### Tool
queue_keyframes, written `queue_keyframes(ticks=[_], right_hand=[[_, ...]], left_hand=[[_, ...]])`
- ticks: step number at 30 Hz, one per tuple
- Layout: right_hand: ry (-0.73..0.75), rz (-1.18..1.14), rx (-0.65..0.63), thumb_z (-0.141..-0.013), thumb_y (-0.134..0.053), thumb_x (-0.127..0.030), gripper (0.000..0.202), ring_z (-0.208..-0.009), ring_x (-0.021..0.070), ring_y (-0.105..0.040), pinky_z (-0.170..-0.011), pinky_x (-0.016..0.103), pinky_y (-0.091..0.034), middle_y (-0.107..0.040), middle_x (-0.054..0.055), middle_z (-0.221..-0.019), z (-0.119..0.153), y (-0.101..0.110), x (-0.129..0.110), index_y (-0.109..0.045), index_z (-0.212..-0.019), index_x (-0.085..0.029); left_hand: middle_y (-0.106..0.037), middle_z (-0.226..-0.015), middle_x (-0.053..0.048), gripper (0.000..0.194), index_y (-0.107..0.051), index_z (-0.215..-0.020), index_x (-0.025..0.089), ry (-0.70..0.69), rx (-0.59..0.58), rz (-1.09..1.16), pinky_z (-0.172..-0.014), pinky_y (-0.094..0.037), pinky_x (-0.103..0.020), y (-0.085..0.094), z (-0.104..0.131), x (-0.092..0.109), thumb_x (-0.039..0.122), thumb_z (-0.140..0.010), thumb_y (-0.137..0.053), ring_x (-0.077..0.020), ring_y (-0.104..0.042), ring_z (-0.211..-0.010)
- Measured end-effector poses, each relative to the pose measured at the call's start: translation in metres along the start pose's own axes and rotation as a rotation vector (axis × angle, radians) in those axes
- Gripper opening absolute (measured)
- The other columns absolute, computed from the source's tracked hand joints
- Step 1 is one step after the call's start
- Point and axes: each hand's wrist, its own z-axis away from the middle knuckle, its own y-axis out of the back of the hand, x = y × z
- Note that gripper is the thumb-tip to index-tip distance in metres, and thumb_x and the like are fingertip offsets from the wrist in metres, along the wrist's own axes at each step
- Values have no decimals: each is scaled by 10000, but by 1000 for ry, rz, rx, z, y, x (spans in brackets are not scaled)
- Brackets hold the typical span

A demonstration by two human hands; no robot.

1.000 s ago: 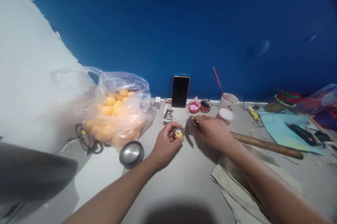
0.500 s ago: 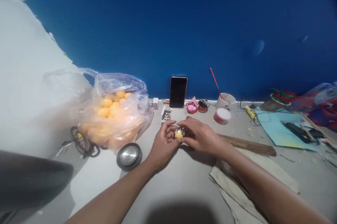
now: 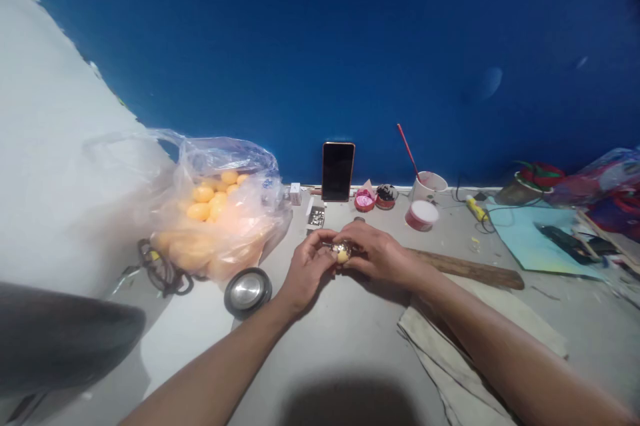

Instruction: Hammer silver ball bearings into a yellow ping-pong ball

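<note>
Between the fingertips of both hands is a small, shiny, round object, silvery on top with a pale yellow patch below; its exact kind I cannot make out. My left hand grips it from the left, fingers curled and thumb against its side. From the right, my right hand pinches it with the fingers over the top and the thumb underneath. A small open box of shiny metal pieces lies just beyond my left hand. A phone leans upright against the blue wall behind them.
Left stands a plastic bag of yellow-orange balls, with a round black-rimmed metal disc before it. To the right are a wooden stick, a cloth, a pink-and-white tub, a cup and a blue sheet.
My left fingers have closed in on the shiny round object, which now sits slightly further right. Both hands stay in nearly the same place, and the view has shifted a little.
</note>
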Motion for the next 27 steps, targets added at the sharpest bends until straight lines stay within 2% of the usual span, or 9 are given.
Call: queue_keyframes(ticks=[7, 15, 21, 24, 27], right_hand=[[20, 70, -6, -990, -663, -282, 222, -1009, 214, -644, -906, 373, -540, -648, 79, -1187, 3, -8, 7, -640, -1209, -264], [7, 83, -7, -1002, -637, -272, 203, -957, 207, -633, -819, 355, -549, -623, 85, -1139, 2, -8, 4, -624, -1201, -230], [-27, 66, -6, -906, -750, -221, 317, -1037, 228, -620, -897, 383, -528, -613, 82, -1195, 1, -8, 8, -613, -1192, -231], [-13, -20, 56, -919, -736, -219, 263, -1039, 223, -615, -892, 369, -517, -625, 76, -1127, -1, -9, 9, -640, -1163, -225], [2, -105, 90, -880, -780, -225, 296, -1042, 227, -606, -883, 362, -510, -642, 65, -1087, -3, -7, 11, -659, -1150, -229]], left_hand=[[-653, -787, 23, 298, -619, -982, 185, 10, 52, -13, -642, -452, -233, -5, 3, 5, 270, -735, -762, -114, -570, -683], [-672, -874, 11, 277, -609, -1031, 190, -22, 25, 16, -736, -501, -256, -3, 1, -4, 291, -811, -744, -130, -625, -781], [-677, -981, -11, 376, -576, -1112, 202, -25, 57, 20, -755, -505, -258, -5, 3, -8, 279, -805, -779, -140, -647, -849], [-664, -901, 0, 332, -583, -1115, 195, -47, 27, 31, -748, -514, -266, -5, 4, -8, 307, -851, -748, -132, -638, -786], [-649, -837, 6, 297, -593, -1123, 182, -63, 10, 49, -720, -521, -281, -3, 3, -10, 351, -902, -698, -124, -626, -703]])
